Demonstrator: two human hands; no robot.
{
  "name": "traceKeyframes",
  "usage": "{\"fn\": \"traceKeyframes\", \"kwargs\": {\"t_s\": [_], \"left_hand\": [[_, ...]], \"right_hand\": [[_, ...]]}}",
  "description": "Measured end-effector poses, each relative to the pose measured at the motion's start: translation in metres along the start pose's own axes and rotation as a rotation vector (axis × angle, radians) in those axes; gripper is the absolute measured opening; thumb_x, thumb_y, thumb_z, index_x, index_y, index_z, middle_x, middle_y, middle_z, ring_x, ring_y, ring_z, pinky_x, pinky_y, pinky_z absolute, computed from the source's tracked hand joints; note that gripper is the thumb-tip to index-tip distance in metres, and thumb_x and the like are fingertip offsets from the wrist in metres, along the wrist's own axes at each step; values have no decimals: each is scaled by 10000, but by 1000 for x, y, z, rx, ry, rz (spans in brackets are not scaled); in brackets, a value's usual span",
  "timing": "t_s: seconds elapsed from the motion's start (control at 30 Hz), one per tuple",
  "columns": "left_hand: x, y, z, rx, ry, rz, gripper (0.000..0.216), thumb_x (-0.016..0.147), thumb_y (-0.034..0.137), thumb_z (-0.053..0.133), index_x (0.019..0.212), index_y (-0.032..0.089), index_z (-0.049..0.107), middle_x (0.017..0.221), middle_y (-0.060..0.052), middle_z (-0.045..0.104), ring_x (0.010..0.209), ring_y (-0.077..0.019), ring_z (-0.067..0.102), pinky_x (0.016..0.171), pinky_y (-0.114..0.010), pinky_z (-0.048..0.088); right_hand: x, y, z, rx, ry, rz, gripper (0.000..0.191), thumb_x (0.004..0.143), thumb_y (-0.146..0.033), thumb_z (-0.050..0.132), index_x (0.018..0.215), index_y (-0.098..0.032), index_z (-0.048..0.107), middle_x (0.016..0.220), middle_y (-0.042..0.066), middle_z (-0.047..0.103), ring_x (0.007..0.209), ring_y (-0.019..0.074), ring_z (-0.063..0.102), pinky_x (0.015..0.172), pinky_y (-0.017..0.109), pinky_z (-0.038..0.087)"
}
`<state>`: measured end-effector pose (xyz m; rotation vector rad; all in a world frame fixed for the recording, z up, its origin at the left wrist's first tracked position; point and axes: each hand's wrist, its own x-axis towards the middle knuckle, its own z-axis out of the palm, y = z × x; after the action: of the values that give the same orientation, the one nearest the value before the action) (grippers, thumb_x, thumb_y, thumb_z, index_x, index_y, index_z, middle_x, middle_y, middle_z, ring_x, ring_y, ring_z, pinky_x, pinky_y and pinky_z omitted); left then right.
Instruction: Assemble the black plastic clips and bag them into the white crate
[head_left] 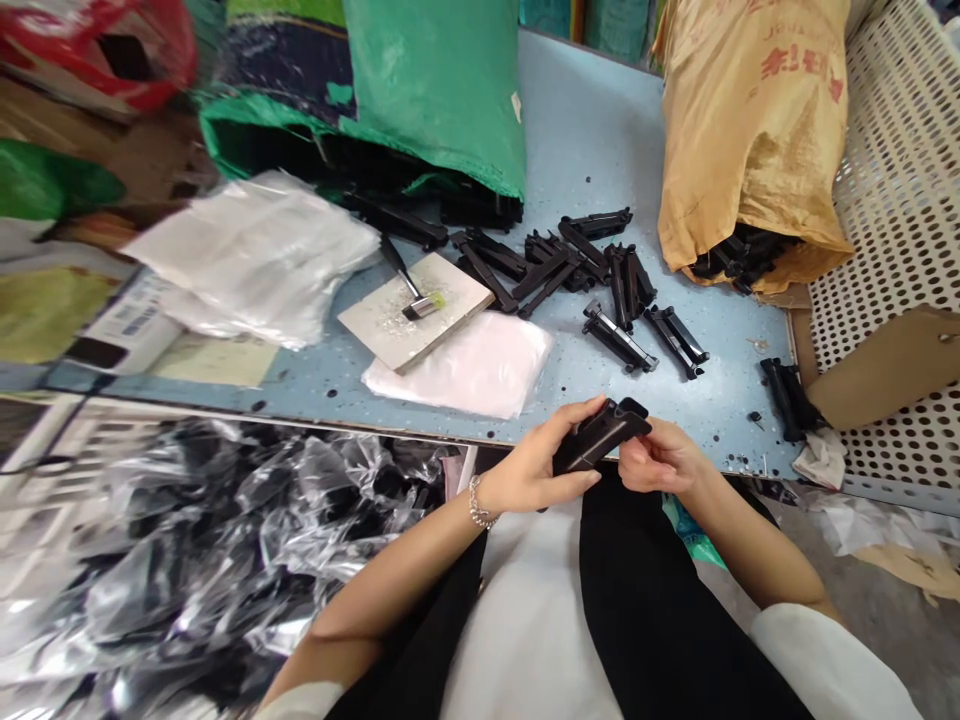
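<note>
Over the table's front edge, my left hand (536, 462) is closed around a black plastic part (596, 437), long and narrow with a flared end pointing right. My right hand (664, 458) is at that flared end, its fingers curled in a pinch; whether something small sits between them is hidden. Several similar black parts (555, 265) lie in a loose pile on the blue table (592, 130) beyond my hands. Two of them (619, 338) rest closest to me, showing shiny metal strips.
A green sack (442, 90) and a tan sack (750, 130) lie open with black parts inside. A hammer (409, 285) rests on a pale board (442, 340). Clear plastic bags (262, 250) are stacked left. Bagged black items (247, 540) fill the lower left. A perforated white crate (900, 200) stands right.
</note>
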<state>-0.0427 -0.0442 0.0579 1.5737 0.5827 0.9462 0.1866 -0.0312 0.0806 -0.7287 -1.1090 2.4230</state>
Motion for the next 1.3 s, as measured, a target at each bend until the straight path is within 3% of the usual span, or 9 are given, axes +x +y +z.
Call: {"fn": "traceKeyframes", "kwargs": {"t_s": [0.2, 0.27, 0.43, 0.53, 0.63, 0.83, 1.03, 1.13, 1.3], "left_hand": [[-3, 6, -7, 89, -31, -49, 795, 911, 276, 699, 1600, 317, 304, 1476, -121, 549, 1215, -284, 632, 1060, -435, 503], [-3, 5, -5, 87, -13, -68, 785, 912, 288, 701, 1595, 313, 314, 1504, -127, 525, 1246, -295, 616, 1083, -456, 490], [-3, 0, 1, -33, 94, -86, 808, 915, 299, 700, 1604, 320, 279, 1496, -131, 522, 1301, -307, 571, 1131, -517, 448], [-2, -2, 2, -75, 127, -125, 776, 903, 306, 716, 1584, 337, 346, 1521, -114, 518, 1342, -323, 543, 1149, -520, 436], [-3, -3, 5, -124, 128, -170, 736, 894, 328, 724, 1560, 340, 411, 1546, -100, 511, 1341, -329, 547, 1126, -492, 474], [-3, -7, 11, -228, 165, -260, 761, 910, 327, 704, 1582, 356, 351, 1595, -122, 422, 1079, -242, 650, 811, -348, 618], [1, -4, 4, -534, 154, -381, 728, 908, 359, 677, 1557, 336, 348, 1328, -119, 557, 735, -126, 660, 572, -258, 588], [0, 1, 8, -494, 156, -397, 716, 923, 365, 651, 1564, 333, 334, 1324, -119, 551, 753, -135, 662, 590, -277, 594], [-3, 4, 13, -232, 258, -334, 780, 906, 356, 704, 1582, 352, 315, 1488, -131, 474, 830, -138, 628, 672, -275, 596]], "right_hand": [[-12, -15, 0, -1009, 480, -300, 499, 1008, -557, 506, 663, -211, 606, 568, -3, 563, 518, 129, 472, 486, 255, 404], [-13, -16, -3, -1161, 589, -369, 451, 981, -527, 583, 665, -207, 604, 608, 26, 584, 589, 153, 508, 552, 275, 426], [-9, -5, -12, -898, 415, -309, 466, 1046, -602, 378, 960, -196, 590, 791, 44, 686, 616, 154, 581, 601, 290, 479], [-7, -4, -9, -943, 552, -343, 440, 1017, -615, 452, 1035, -199, 596, 886, 65, 689, 741, 178, 618, 696, 321, 496], [-3, -7, -3, -1082, 652, -403, 449, 973, -636, 521, 923, -204, 632, 852, 67, 662, 803, 199, 597, 760, 347, 474], [12, -2, 1, -623, 463, -149, 621, 1035, -675, 198, 755, -225, 522, 518, -59, 375, 443, 125, 328, 459, 269, 346], [11, -25, -5, -1412, 648, -355, 408, 956, -586, 585, 831, -202, 645, 785, 73, 631, 770, 212, 564, 694, 331, 469], [16, -26, -3, -1233, 612, -350, 434, 927, -578, 638, 695, -211, 639, 646, 17, 566, 678, 173, 524, 608, 277, 450], [27, -11, -1, -931, 486, -271, 698, 1076, -587, 108, 643, -232, 524, 451, -61, 365, 417, 128, 379, 437, 260, 370]]}}
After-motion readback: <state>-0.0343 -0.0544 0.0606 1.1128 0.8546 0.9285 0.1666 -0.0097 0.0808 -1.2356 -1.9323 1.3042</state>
